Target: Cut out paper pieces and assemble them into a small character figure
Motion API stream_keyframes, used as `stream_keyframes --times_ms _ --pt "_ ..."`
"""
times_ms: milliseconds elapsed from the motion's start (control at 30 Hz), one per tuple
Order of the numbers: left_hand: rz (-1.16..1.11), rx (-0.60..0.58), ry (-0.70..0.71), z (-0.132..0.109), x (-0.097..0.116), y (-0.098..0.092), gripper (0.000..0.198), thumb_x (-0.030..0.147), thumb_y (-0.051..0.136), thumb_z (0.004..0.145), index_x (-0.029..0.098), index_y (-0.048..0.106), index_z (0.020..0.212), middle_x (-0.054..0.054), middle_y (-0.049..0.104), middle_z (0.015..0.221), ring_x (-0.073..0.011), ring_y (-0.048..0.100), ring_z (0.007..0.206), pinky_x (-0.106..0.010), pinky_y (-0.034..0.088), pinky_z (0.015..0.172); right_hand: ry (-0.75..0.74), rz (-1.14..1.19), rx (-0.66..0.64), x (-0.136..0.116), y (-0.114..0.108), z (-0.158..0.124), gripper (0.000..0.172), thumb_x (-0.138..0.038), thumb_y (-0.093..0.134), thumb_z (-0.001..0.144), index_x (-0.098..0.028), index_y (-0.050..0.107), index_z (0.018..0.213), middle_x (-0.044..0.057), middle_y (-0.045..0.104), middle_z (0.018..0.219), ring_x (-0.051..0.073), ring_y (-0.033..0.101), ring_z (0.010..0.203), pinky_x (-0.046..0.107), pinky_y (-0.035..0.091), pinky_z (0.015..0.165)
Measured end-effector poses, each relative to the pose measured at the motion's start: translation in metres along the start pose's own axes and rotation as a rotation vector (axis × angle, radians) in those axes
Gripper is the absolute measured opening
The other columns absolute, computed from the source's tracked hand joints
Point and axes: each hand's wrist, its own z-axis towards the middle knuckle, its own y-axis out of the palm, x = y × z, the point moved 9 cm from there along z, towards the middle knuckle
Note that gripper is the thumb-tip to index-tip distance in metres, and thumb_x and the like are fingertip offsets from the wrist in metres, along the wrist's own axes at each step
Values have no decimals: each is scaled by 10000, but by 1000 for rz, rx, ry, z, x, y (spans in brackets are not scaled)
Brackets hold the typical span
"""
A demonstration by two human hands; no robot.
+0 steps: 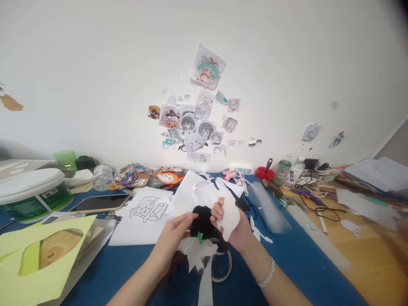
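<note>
Between my hands is a flat black piece (200,220), with a small green bit at its lower edge. My left hand (174,236) is closed, its thumb and fingertips pinching the black piece's left edge. My right hand (240,231) has its fingers curled round a white paper piece (231,214) with a curved outline; its fingertips come close to the black piece. Below the hands lie white paper scraps (199,250) and a round metal-looking ring (228,272), partly covered. What sits under these scraps is hard to make out.
A line-drawn sheet (145,210) and phone (100,203) lie left, near a lidded tub (33,193) and yellow sheet (38,263). A clear plastic sleeve (267,206), red cup (265,173) and bottles (283,170) stand or lie right. Cut-outs hang on the wall.
</note>
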Motion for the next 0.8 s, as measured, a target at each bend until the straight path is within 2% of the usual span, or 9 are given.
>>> stream_keyframes --times_ms 100,167,267,333,400,533,600,667,800 --pt "54 15 6 -1 2 0 455 486 580 697 162 661 1005 -94 656 1069 -266 569 1000 -341 459 810 70 31 -15 11 3 -2 150 -309 501 762 -231 548 882 -16 388 682 133 369 580 298 403 670" --pt "78 20 17 -1 3 1 458 480 596 682 166 657 1010 -85 668 1040 -269 571 998 -342 462 810 102 19 -23 16 7 -4 270 -440 456 797 -233 554 940 5 434 737 142 390 607 307 402 663" --pt "83 19 36 0 2 1 475 474 598 676 160 645 1029 -78 688 955 -256 590 946 -337 465 799 112 15 -33 16 9 -5 580 -696 285 777 -230 566 979 41 501 823 159 422 653 324 409 659" --pt "104 40 43 2 0 -2 481 453 602 668 157 634 1045 -64 692 856 -240 608 864 -334 466 768 89 20 -3 11 3 -2 656 -744 236 754 -231 570 991 51 529 852 162 437 659 328 416 653" --pt "145 68 51 4 -1 -6 473 405 611 644 156 626 1047 -33 669 731 -219 611 764 -325 460 714 59 44 60 6 -7 2 581 -697 283 777 -229 577 956 41 534 812 149 433 618 314 418 628" --pt "184 121 94 4 3 -12 407 312 567 623 168 622 999 20 595 604 -186 586 663 -287 427 632 23 15 214 -1 -26 6 294 -486 466 780 -208 559 769 -15 454 635 111 362 494 258 380 529" --pt "188 146 110 3 5 -15 382 290 541 617 174 618 972 25 587 595 -181 581 654 -277 416 618 36 -154 264 0 -30 4 218 -410 526 758 -197 543 716 -32 432 605 95 335 469 238 348 493" --pt "198 163 127 4 7 -17 365 274 530 605 175 613 946 19 602 611 -182 581 657 -275 413 621 78 -477 250 2 -28 1 175 -358 567 743 -187 560 710 -36 453 598 91 356 477 229 334 486" --pt "258 189 157 7 7 -21 346 258 510 602 183 601 928 20 599 610 -179 567 645 -274 403 614 33 -1153 52 -3 -13 -2 127 -299 593 731 -183 626 693 -6 557 639 121 455 555 235 346 507"
